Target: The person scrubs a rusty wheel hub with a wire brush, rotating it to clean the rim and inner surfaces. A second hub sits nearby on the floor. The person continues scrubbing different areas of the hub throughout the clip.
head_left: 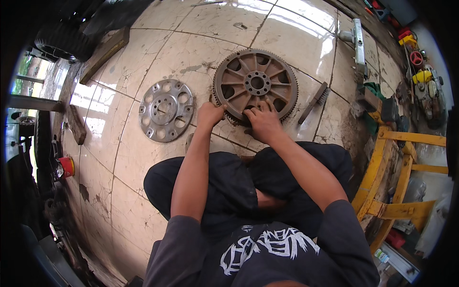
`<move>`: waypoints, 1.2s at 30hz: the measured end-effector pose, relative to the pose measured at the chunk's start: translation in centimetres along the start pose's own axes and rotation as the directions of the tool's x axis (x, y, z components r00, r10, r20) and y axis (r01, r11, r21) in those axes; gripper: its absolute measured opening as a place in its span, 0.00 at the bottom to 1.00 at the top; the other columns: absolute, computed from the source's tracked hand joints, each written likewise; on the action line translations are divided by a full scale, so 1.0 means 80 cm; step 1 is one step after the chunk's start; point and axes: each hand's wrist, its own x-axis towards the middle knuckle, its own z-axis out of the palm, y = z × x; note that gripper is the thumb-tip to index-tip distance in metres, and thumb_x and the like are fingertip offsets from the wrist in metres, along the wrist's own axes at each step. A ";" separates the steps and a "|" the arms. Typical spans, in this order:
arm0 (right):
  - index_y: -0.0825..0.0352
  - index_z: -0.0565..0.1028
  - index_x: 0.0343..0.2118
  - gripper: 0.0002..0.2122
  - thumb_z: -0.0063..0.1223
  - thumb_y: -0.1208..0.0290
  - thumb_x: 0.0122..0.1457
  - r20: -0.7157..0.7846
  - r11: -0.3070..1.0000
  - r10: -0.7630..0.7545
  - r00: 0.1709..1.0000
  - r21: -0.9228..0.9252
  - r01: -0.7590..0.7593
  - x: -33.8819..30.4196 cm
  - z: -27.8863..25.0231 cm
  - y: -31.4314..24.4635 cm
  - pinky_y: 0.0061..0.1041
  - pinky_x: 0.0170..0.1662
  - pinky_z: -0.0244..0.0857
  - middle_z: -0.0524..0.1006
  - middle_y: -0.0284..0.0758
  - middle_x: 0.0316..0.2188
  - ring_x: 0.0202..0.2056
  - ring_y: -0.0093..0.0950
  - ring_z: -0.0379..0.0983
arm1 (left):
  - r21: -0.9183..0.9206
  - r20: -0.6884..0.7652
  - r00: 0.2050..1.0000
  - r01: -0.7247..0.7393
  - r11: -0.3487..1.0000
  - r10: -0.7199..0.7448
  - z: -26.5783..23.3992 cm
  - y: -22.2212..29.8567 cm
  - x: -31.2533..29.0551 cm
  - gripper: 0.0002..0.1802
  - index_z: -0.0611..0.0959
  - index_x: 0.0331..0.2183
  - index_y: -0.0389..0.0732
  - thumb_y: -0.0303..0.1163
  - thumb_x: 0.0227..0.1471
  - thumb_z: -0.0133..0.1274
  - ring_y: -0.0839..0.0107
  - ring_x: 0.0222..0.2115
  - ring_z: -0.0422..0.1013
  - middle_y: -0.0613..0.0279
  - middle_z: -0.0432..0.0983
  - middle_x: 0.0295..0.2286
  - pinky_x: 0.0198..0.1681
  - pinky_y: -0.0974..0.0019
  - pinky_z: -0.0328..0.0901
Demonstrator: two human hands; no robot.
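A brown, rusty flywheel (pixel 279 79) with spokes, a bolted hub and a toothed rim lies on the floor in front of my crossed legs. My left hand (pixel 211 115) is closed against the left side of its teeth; a thin dark bit shows above the fist, but what the fingers hold is hidden. My right hand (pixel 264 122) grips the near rim, fingers curled over it toward the spokes. To the left of the flywheel lies a silvery flat disc (pixel 166 129) with round holes and a ring of small bolt holes at its centre.
Right of the flywheel lies a wire brush (pixel 314 102). Farther right stand a metal bracket (pixel 358 48) and a yellow metal frame (pixel 377 174), with tools behind. Wooden blocks (pixel 104 53), a tyre (pixel 64 42) and a red-and-yellow can (pixel 67 167) are on the left.
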 end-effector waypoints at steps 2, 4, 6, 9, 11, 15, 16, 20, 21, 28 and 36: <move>0.62 0.78 0.49 0.16 0.58 0.64 0.59 0.010 0.996 0.007 1.000 -0.094 -0.006 0.009 0.007 -0.013 0.50 0.70 0.52 0.82 0.35 0.45 0.60 0.41 0.70 | -0.014 -0.008 1.000 0.026 1.000 -0.026 0.001 -0.001 0.002 0.26 0.90 0.23 0.34 0.50 0.55 0.64 0.63 0.22 0.76 0.54 0.80 0.19 0.30 0.59 0.69; 0.65 0.78 0.48 0.14 0.50 0.68 0.62 0.048 0.987 0.027 0.999 -0.158 -0.019 0.017 0.015 -0.022 0.48 0.71 0.52 0.83 0.38 0.42 0.59 0.42 0.72 | -0.016 0.028 0.996 0.083 0.996 -0.083 0.003 -0.002 0.008 0.25 0.91 0.26 0.35 0.51 0.54 0.64 0.53 0.35 0.84 0.47 0.86 0.26 0.45 0.55 0.75; 0.65 0.77 0.44 0.10 0.46 0.70 0.64 0.026 0.997 0.043 0.999 -0.066 -0.041 0.013 0.024 -0.026 0.49 0.63 0.57 0.82 0.38 0.40 0.52 0.39 0.74 | -0.014 0.000 0.997 0.082 0.997 -0.082 0.008 -0.008 0.016 0.27 0.91 0.27 0.32 0.51 0.54 0.63 0.52 0.36 0.84 0.43 0.86 0.28 0.44 0.55 0.74; 0.64 0.76 0.40 0.08 0.45 0.71 0.64 -0.049 0.998 -0.032 0.998 -0.059 0.029 0.008 0.039 -0.013 0.46 0.55 0.61 0.80 0.38 0.36 0.45 0.37 0.75 | -0.109 -0.017 0.994 0.102 0.989 -0.105 0.019 -0.011 0.020 0.29 0.89 0.32 0.28 0.51 0.54 0.64 0.51 0.35 0.83 0.38 0.85 0.31 0.42 0.53 0.73; 0.64 0.75 0.38 0.07 0.45 0.71 0.64 -0.096 0.995 -0.071 0.993 -0.075 0.064 0.008 0.044 -0.008 0.43 0.53 0.62 0.79 0.37 0.34 0.43 0.37 0.75 | -0.296 0.027 0.984 0.177 0.939 -0.177 0.027 -0.009 0.020 0.31 0.88 0.35 0.25 0.51 0.53 0.65 0.50 0.34 0.82 0.37 0.84 0.31 0.40 0.52 0.72; 0.64 0.74 0.37 0.05 0.46 0.71 0.64 -0.115 0.996 -0.066 0.991 -0.065 0.059 0.009 0.041 -0.005 0.42 0.53 0.62 0.78 0.37 0.34 0.42 0.37 0.75 | -0.535 0.053 0.987 0.158 0.830 -0.154 0.060 -0.001 0.002 0.24 0.84 0.38 0.23 0.40 0.53 0.62 0.51 0.32 0.80 0.39 0.82 0.30 0.37 0.53 0.71; 0.64 0.74 0.37 0.05 0.46 0.71 0.64 -0.105 0.996 -0.061 0.993 -0.065 0.054 0.008 0.038 -0.004 0.42 0.52 0.62 0.78 0.37 0.34 0.42 0.38 0.75 | -0.576 0.074 0.985 0.170 0.799 -0.157 0.059 0.002 -0.001 0.22 0.83 0.39 0.23 0.37 0.53 0.59 0.50 0.34 0.80 0.38 0.82 0.32 0.38 0.53 0.71; 0.64 0.74 0.40 0.06 0.47 0.71 0.64 -0.150 0.996 -0.075 0.986 0.041 0.081 0.016 0.021 -0.007 0.42 0.52 0.61 0.78 0.38 0.33 0.42 0.39 0.75 | -0.581 -0.022 0.977 0.161 0.798 -0.213 0.063 -0.009 0.018 0.23 0.79 0.46 0.21 0.26 0.50 0.51 0.49 0.40 0.78 0.34 0.81 0.40 0.44 0.53 0.71; 0.64 0.75 0.40 0.06 0.48 0.69 0.65 -0.186 0.993 -0.086 0.979 0.068 0.100 0.021 0.015 -0.011 0.42 0.52 0.61 0.78 0.39 0.34 0.42 0.39 0.75 | -0.600 -0.083 0.975 0.115 0.792 -0.204 0.061 -0.016 0.023 0.20 0.79 0.44 0.23 0.25 0.50 0.51 0.56 0.33 0.73 0.42 0.77 0.34 0.35 0.56 0.65; 0.66 0.77 0.45 0.18 0.58 0.54 0.66 -0.160 0.948 0.081 0.984 0.317 -0.026 0.032 -0.095 0.023 0.46 0.54 0.56 0.79 0.42 0.36 0.44 0.45 0.74 | -0.828 0.057 0.993 -0.010 0.561 0.103 -0.026 0.088 -0.066 0.22 0.74 0.52 0.31 0.20 0.55 0.49 0.73 0.25 0.69 0.58 0.73 0.37 0.22 0.68 0.61; 0.70 0.82 0.45 0.20 0.55 0.54 0.70 -0.176 0.666 0.397 0.901 0.731 -0.151 0.048 -0.180 0.092 0.31 0.43 0.68 0.83 0.42 0.34 0.35 0.34 0.77 | -0.717 -0.006 0.895 -0.314 0.622 0.445 -0.064 0.219 -0.090 0.26 0.78 0.58 0.32 0.21 0.57 0.53 0.77 0.22 0.65 0.61 0.75 0.36 0.26 0.72 0.65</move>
